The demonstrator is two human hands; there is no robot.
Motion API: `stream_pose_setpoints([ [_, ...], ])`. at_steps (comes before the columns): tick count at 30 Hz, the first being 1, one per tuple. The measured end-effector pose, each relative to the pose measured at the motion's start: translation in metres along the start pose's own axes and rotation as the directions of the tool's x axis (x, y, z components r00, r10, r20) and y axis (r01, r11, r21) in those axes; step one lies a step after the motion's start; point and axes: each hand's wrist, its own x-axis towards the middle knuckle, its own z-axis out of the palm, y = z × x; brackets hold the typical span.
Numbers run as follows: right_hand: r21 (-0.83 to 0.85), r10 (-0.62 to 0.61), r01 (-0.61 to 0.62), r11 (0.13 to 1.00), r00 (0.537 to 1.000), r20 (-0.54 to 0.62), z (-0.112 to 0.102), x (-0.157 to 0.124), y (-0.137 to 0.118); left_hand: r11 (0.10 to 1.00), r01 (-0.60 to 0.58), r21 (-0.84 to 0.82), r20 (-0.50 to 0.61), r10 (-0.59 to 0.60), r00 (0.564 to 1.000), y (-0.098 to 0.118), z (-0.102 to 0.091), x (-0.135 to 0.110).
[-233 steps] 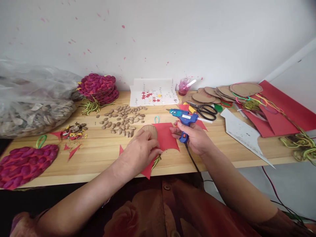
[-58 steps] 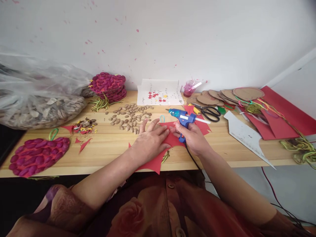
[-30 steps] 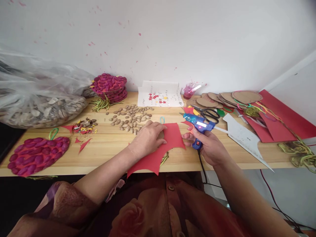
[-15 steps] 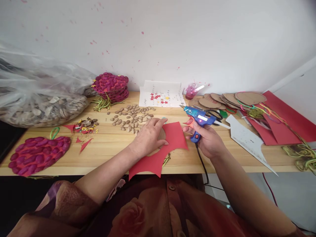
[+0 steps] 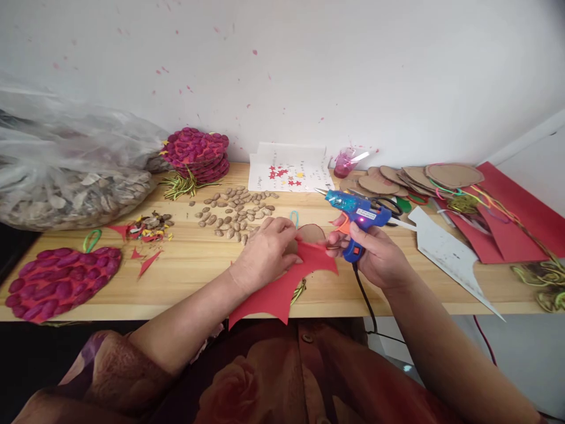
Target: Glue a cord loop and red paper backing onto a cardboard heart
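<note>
In my right hand is a blue hot glue gun with an orange trigger, its nozzle pointing left. The fingertips of that hand also meet the folded-back edge of a red paper sheet with curved cut-outs. My left hand has its fingers bent and closed on the same sheet. Beneath the paper's lifted edge shows a rounded cardboard piece with a blue loop at its top. Green strings peek out below the paper. How the paper sits on the hidden cardboard I cannot tell.
Loose brown shells lie behind my left hand. A finished-looking purple heart, a purple stack and a plastic bag are leftward. Scissors, cardboard shapes and white card lie rightward. The gun's cord hangs down.
The paper's far part has been folded back toward me, uncovering more cardboard and the blue loop. My left fingers have curled in, and my right fingertips have reached the paper's edge.
</note>
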Motion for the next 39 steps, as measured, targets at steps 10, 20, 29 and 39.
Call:
stream_pose_setpoints([
  [10, -0.436, 0.078, -0.087, 0.896, 0.996, -0.037, -0.001, -0.012, -0.003, 0.995, -0.102, -0.003, -0.031, 0.102, 0.994, 0.004, 0.004, -0.009],
  [20, -0.805, -0.016, -0.015, 0.593, 0.999, -0.030, 0.005, -0.015, -0.014, 0.997, -0.079, 0.012, -0.043, 0.079, 0.996, 0.006, 0.002, -0.008],
  [29, -0.859, -0.038, 0.007, 0.511, 0.999, -0.015, 0.003, -0.013, -0.013, 0.982, -0.187, 0.022, -0.076, 0.188, 0.979, 0.005, 0.006, -0.012],
  [39, -0.915, -0.062, -0.010, 0.403, 0.997, -0.038, 0.006, -0.009, -0.017, 0.983, -0.181, 0.016, -0.067, 0.181, 0.981, 0.006, 0.005, -0.009],
])
